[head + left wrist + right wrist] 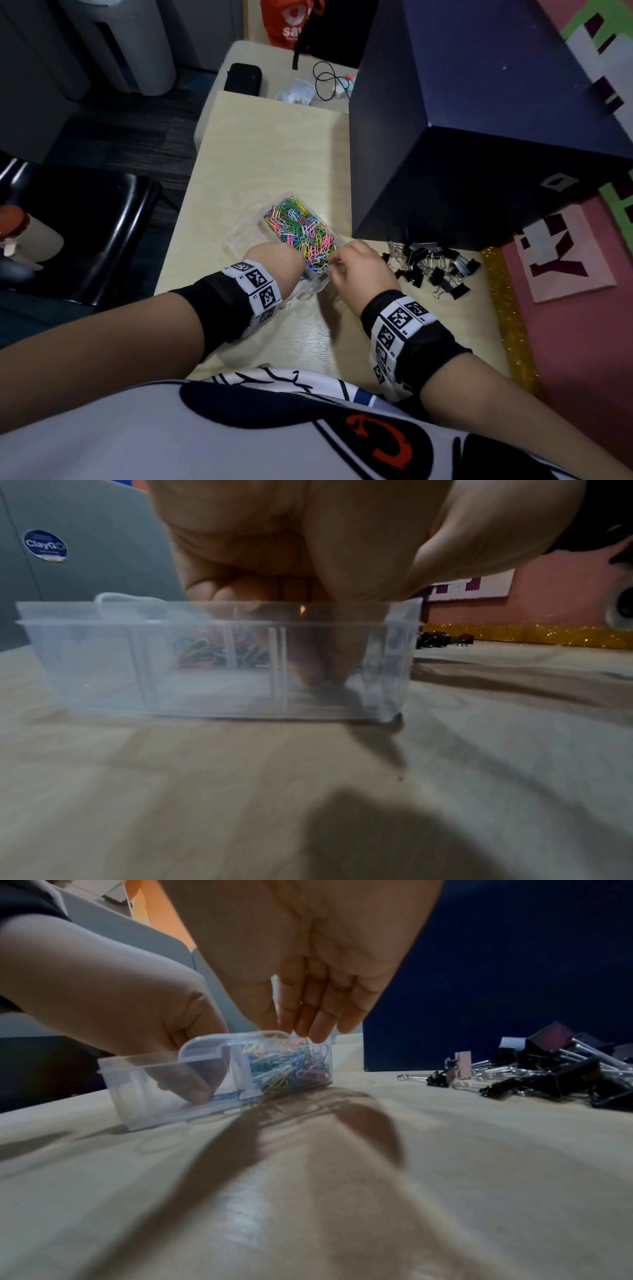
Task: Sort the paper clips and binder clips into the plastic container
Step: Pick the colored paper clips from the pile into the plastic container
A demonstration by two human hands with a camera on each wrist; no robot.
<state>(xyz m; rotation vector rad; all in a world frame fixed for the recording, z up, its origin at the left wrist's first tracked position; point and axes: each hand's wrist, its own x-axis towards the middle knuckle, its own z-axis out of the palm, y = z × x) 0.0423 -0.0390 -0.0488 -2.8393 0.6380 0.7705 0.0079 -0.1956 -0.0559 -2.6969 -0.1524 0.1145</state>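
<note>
Right now we see a pale wooden table point(274, 144) with a clear plastic container point(103, 653) sitting near its middle. Lots of colourful paper clips point(301, 229) fill the far part of that box. The near part, split by thin walls, holds none that we can see. Our left hand point(137, 1010) reaches into the near part, and its fingers point(315, 666) point down and touch the floor of the box. We cannot tell if they pinch anything. Our right hand point(359, 270) hovers over the near edge of the paper clips, with its fingers point(318, 1015) loose and hanging down, holding nothing.

A pile of black metal binder clips point(435, 267) lies on the table to the right of the box, near it but apart. Behind that pile stands a big dark blue box point(479, 120). On the far end of the table sit a small black case point(243, 78) and a thin black cord point(325, 82). A shiny black chair point(85, 233) stands on the left.
</note>
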